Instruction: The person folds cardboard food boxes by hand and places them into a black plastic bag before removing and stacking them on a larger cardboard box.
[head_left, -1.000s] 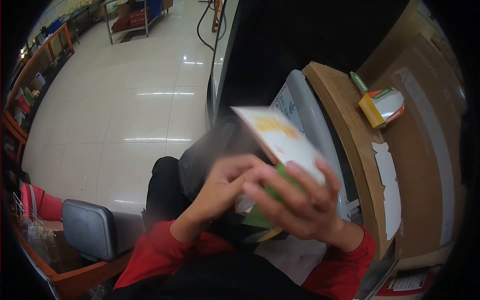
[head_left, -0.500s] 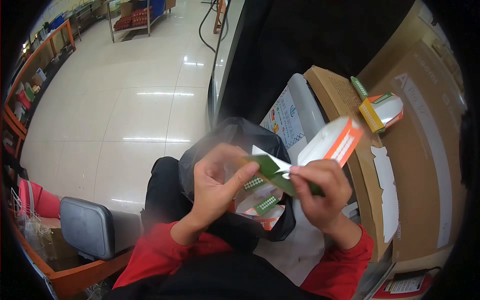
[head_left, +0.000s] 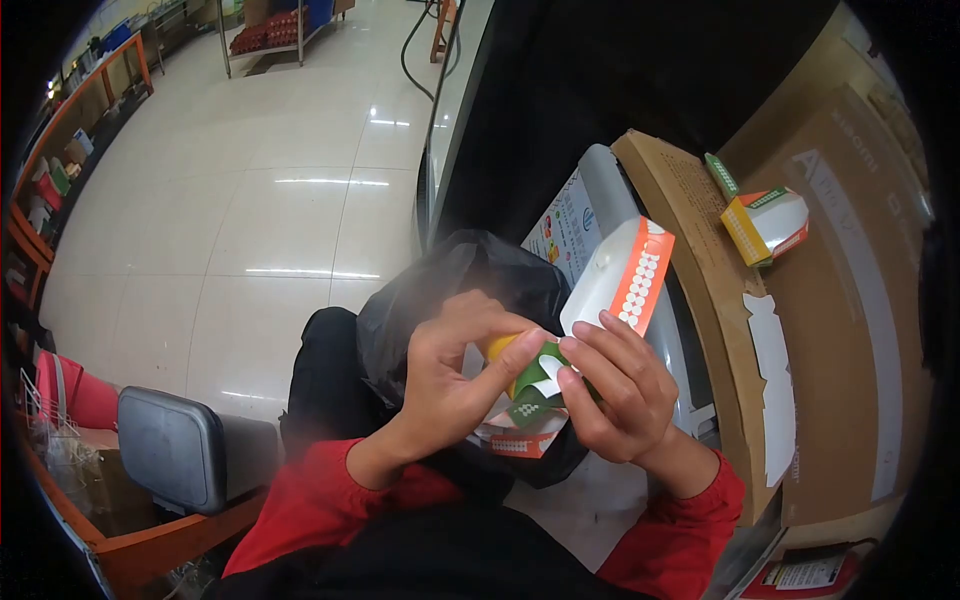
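Observation:
Between my hands is a printed paper food box (head_left: 637, 275), partly folded, with a white inside, an orange dotted side and a green and yellow end. My left hand (head_left: 450, 375) pinches the yellow and green end between thumb and fingers. On the other side of that end, my right hand (head_left: 628, 395) grips the green flap with a white tab, thumb below and fingers above. Under both hands a black plastic bag (head_left: 400, 300) gapes, and more folded paper boxes (head_left: 522, 443) lie inside it. My fingers cover part of the end being held.
To the right, another folded paper box (head_left: 765, 228) rests by a long cardboard carton (head_left: 725, 330), with a flat white paper blank (head_left: 770, 390) on it. A large brown box (head_left: 850, 300) leans behind. At lower left stands a grey-lidded bin (head_left: 172, 448).
My hands have drawn closer together at the box's end, and the green flap is now bent with its white tab facing up. The orange side has shifted left and turned more upright.

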